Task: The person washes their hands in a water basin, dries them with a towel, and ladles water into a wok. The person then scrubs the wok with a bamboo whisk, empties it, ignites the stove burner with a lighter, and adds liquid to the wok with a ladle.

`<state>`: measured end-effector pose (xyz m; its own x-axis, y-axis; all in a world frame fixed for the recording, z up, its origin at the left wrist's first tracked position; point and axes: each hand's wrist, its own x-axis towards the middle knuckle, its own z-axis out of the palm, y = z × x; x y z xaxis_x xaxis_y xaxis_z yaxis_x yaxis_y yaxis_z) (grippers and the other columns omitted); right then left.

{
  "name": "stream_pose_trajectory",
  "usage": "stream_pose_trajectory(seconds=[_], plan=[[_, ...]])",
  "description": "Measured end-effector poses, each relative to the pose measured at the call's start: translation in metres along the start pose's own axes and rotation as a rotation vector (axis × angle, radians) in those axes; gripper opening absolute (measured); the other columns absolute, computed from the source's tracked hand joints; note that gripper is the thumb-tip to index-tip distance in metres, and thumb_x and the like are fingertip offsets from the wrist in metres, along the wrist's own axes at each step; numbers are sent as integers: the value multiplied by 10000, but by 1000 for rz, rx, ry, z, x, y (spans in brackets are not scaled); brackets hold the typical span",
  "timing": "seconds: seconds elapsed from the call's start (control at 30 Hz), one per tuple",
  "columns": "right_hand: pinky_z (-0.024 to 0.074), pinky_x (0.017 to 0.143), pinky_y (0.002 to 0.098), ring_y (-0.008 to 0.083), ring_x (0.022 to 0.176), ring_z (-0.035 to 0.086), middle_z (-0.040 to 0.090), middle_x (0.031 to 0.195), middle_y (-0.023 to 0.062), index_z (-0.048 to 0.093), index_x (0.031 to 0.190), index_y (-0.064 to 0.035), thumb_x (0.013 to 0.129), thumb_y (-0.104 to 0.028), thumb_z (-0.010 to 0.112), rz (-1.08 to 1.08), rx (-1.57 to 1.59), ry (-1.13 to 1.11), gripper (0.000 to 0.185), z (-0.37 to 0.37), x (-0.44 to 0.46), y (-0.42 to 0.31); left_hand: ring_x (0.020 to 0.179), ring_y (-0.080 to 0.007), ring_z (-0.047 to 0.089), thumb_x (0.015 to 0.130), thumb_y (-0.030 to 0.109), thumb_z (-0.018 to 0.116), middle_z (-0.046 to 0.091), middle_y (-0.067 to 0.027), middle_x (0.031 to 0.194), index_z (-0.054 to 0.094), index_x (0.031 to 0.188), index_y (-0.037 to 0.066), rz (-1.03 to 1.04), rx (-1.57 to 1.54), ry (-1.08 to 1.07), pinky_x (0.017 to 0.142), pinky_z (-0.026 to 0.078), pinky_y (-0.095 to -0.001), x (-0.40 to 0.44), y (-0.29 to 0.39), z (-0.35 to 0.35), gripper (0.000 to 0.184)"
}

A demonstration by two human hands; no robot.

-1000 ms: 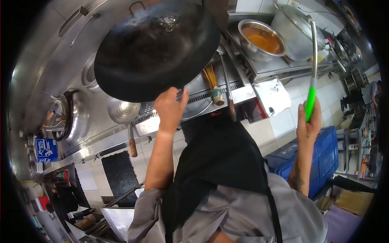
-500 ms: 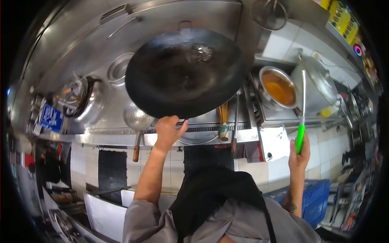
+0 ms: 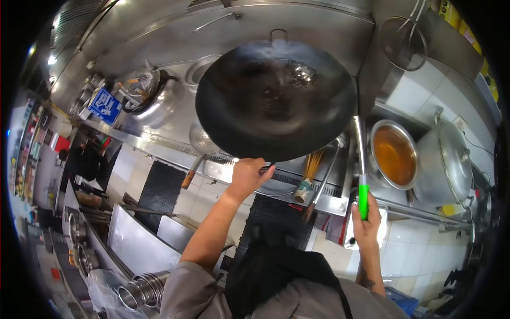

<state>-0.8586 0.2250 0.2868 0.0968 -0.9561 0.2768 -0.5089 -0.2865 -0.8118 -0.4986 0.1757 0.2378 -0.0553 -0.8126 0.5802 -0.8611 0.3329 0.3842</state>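
Observation:
A big dark wok (image 3: 276,106) is over the stove, with a bright shiny patch inside its far right. My left hand (image 3: 248,178) is closed around the loop handle at the wok's near rim, thumb pointing right. In my right hand (image 3: 366,223) is a long, narrow metal utensil with a green handle (image 3: 363,202). Its shaft points up and away, and its tip is beside the wok's right rim; the working end's shape is unclear. To the right of the utensil stands a metal pot (image 3: 376,159) of orange-brown liquid (image 3: 395,154).
A perforated skimmer (image 3: 201,139), a bamboo brush (image 3: 309,175) and another long-handled tool (image 3: 325,183) lie along the counter's front. At right is a large lidded pot (image 3: 443,159). A strainer (image 3: 402,45) hangs above. Far left are a blue box (image 3: 105,106) and a metal vessel (image 3: 159,103).
The view has turned, shifting the wok and counter rightward in it. My right hand has brought the utensil left, from the pot's far side to the gap by the wok. My left hand still grips the wok.

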Motion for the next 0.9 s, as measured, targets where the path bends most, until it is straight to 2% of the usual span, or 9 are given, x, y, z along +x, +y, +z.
stream_pose_trajectory(seconds=[0.37, 0.4, 0.43, 0.57, 0.63, 0.7, 0.73, 0.83, 0.9], plan=[[362, 1081, 356, 252, 1251, 494, 494, 1389, 187, 410, 1439, 48, 953, -92, 626, -192, 111, -219, 550, 36, -4, 0, 720, -388, 653, 782, 367, 716, 648, -163, 697, 676, 758, 72, -131, -38, -32, 673, 526, -490, -11, -2, -2, 299], [357, 1088, 362, 268, 1260, 491, 492, 1396, 190, 405, 1443, 48, 952, -73, 614, -324, 92, -219, 547, 44, 2, -3, 705, -400, 647, 750, 353, 726, 636, -169, 686, 667, 774, 66, -71, -54, 56, 654, 525, -493, -12, 3, -15, 294], [314, 1128, 406, 314, 1320, 462, 480, 1428, 215, 394, 1451, 48, 931, -46, 597, -365, 184, -300, 566, 48, 11, -15, 791, -413, 642, 726, 347, 740, 634, -198, 777, 649, 822, 41, -95, -72, 47, 701, 516, -506, -14, -3, -9, 334], [358, 1085, 371, 277, 1280, 477, 467, 1428, 180, 386, 1474, -10, 909, 9, 564, -437, 178, -353, 593, 79, 32, -60, 976, -443, 571, 714, 260, 750, 581, -233, 1021, 615, 1032, -32, -127, -187, 286, 839, 480, -510, -46, 20, -48, 452], [365, 1073, 368, 280, 1256, 487, 479, 1397, 180, 378, 1484, -29, 889, 25, 557, -415, 140, -447, 624, 108, 37, -65, 968, -349, 612, 783, 273, 744, 601, -203, 1065, 603, 1081, -36, -265, -144, 138, 816, 495, -442, -88, 32, -76, 453], [394, 1023, 368, 276, 1186, 505, 507, 1295, 163, 355, 1508, -73, 852, 45, 555, -439, 227, -531, 695, 134, 10, -102, 984, -260, 609, 860, 303, 711, 612, -171, 1048, 598, 1076, -38, -470, -643, 96, 804, 490, -396, -132, 74, -129, 419], [416, 990, 376, 274, 1120, 529, 521, 1236, 149, 338, 1517, -80, 848, 42, 563, -681, 237, -517, 716, 159, 4, -103, 992, -215, 607, 899, 318, 695, 617, -155, 1040, 596, 1073, -39, -559, -909, 97, 797, 488, -373, -146, 96, -152, 409], [426, 983, 363, 281, 1080, 557, 535, 1211, 155, 321, 1514, -43, 869, 0, 580, -716, 371, -849, 697, 196, -51, -151, 878, -126, 601, 984, 342, 617, 616, -88, 912, 578, 1008, -34, -507, -828, 520, 696, 486, -307, -199, 116, -173, 379], [433, 970, 352, 277, 1054, 566, 539, 1195, 155, 313, 1515, -29, 881, -24, 595, -807, 458, -1010, 693, 217, -89, -186, 795, -124, 617, 998, 330, 599, 615, -69, 834, 568, 971, -25, -669, -692, 621, 652, 501, -291, -239, 136, -211, 357]])
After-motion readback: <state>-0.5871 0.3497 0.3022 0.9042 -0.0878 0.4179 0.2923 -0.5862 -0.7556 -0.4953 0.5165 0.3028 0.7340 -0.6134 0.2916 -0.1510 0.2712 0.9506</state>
